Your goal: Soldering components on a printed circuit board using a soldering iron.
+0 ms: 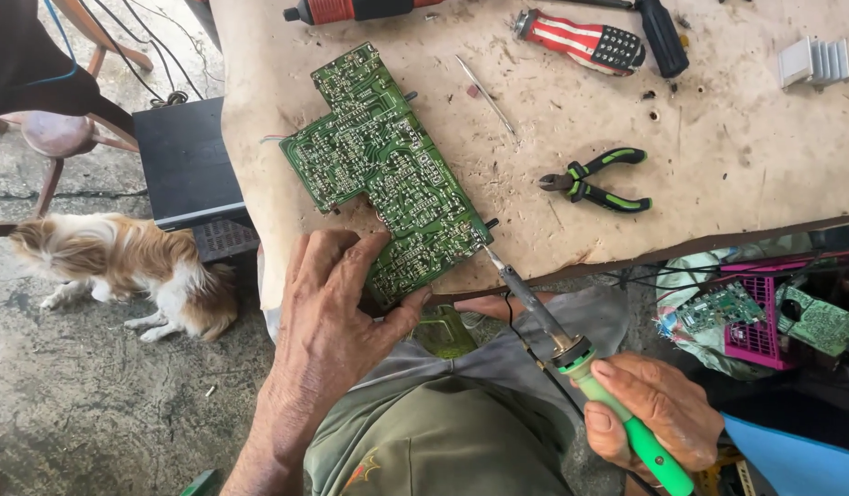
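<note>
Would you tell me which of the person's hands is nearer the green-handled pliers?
Right. The right hand holds the soldering iron below the pliers; the left hand grips the circuit board, farther left.

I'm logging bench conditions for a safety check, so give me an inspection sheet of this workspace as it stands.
Surface: worn, pitted beige bench top, scattered with small debris.
Job's things: green circuit board lying solder side up, its near end over the bench edge; soldering iron with green handle, tip at the board's near corner.
Clutter: green-handled pliers, striped screwdriver, black-handled tool, red tool, thin metal rod, finned heatsink.
Grippers: left hand holds the board's near end; right hand grips the iron's handle.
Cables: black cord along the iron; loose wires on the floor.
Surroundings: small dog on concrete, black box, pink basket of boards.
</note>
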